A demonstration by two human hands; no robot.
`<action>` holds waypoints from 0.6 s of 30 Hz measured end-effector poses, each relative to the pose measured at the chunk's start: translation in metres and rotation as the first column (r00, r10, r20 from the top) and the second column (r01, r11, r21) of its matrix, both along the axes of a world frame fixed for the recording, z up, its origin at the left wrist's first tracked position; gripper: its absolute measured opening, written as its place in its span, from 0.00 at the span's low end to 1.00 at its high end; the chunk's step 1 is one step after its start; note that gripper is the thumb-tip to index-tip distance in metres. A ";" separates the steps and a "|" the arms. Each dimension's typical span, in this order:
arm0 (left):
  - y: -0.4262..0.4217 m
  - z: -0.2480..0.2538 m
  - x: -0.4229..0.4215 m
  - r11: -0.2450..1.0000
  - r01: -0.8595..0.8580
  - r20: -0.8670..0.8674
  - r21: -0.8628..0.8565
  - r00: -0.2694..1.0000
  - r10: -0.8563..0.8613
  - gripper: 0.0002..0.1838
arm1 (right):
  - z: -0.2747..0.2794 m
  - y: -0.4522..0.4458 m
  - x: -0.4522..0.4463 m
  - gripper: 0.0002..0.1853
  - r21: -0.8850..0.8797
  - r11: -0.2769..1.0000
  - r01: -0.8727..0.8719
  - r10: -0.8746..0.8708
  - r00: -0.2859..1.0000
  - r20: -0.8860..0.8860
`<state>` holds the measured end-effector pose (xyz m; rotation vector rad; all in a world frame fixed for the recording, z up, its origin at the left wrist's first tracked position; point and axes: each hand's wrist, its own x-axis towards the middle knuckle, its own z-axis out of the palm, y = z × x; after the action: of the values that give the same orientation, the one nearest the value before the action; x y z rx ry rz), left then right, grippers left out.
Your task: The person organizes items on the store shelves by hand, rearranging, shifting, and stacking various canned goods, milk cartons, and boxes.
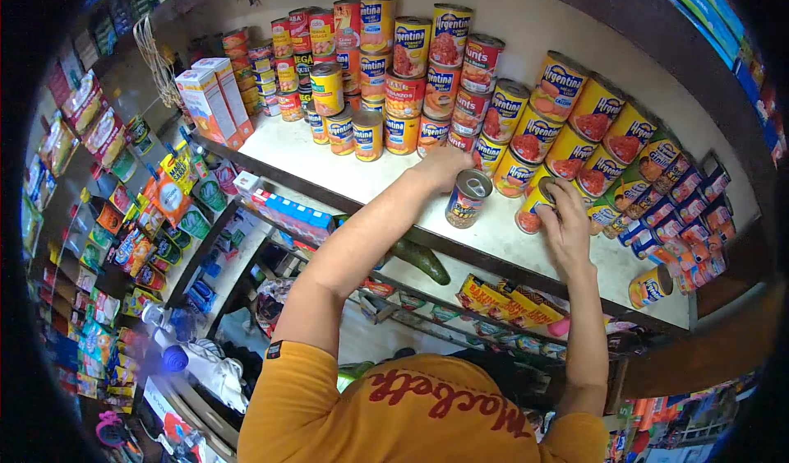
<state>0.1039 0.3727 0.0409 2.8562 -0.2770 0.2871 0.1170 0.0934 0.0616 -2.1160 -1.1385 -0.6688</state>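
Observation:
My left hand reaches to the shelf, its fingers curled at the base of the lowest red Hunt's can in a stack; the fingertips are partly hidden. Just in front of it stands a can with a pull-tab lid and dark label, upright near the shelf edge. On the right, my right hand has its fingers around the top and side of a yellow corned beef can. This can stands in front of stacked yellow Argentina cans.
More stacked cans and two white-orange cartons line the white shelf. A lone yellow can stands at its right end. Below are a long green vegetable and yellow packets. Hanging sachets crowd the left.

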 end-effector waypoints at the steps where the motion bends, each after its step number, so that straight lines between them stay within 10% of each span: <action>1: 0.002 -0.003 0.000 1.000 -0.004 -0.023 0.005 1.000 0.004 0.08 | 0.000 0.001 -0.001 0.19 -0.006 1.000 0.009 -0.009 1.000 0.004; 18: 0.008 -0.018 0.007 0.999 -0.032 -0.048 -0.016 0.998 0.031 0.08 | 0.002 -0.002 -0.002 0.21 0.114 0.993 0.030 -0.002 0.970 -0.243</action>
<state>0.1108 0.3806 0.0227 2.8490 -0.2193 0.2256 0.1146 0.0916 0.0638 -2.0437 -0.9264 -0.4563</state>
